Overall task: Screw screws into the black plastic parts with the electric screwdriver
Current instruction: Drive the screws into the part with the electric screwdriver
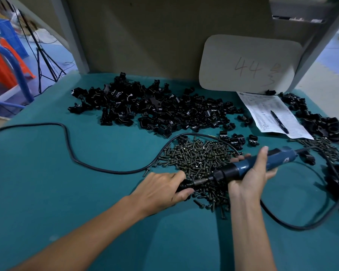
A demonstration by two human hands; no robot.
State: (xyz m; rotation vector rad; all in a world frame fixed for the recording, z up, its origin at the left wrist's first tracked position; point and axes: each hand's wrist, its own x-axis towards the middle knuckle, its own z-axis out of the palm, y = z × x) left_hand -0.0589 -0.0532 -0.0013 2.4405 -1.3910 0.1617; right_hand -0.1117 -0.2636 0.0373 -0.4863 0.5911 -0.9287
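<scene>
Head view: we see the right hand (250, 178) wrapped round the blue barrel of the electric screwdriver (282, 159), thumb up on top. The tool lies near-level w/ its bit pointing left. The left hand (160, 189) has its fingers (174, 176) curled round one black plastic part (184, 186), held right at the bit tip. That spot is just above the near edge of the screw pile (200, 155) on the green counter (67, 192). Whether a screw sits in the part we can't tell; the hand hides it. The main heap of black plastic parts (155, 108) lies further back, w/ more at far right. The tool's cord (70, 151) loops across the counter & round the screws. A paper form (266, 106) w/ a pen (279, 121) lies back right, below a white board (249, 63) marked 44.

Handling, as we judge it: the part is small, light, stiff & glossy, so prob. slippery & keen to spin under torque. It's best pinched by its flanks, clear of hole & bit. The driver is the heavy item, rigid, w/ the cord dragging at its tail; the mid-barrel grip suits it. Screws are tiny & roll easily, so take them by the head.
</scene>
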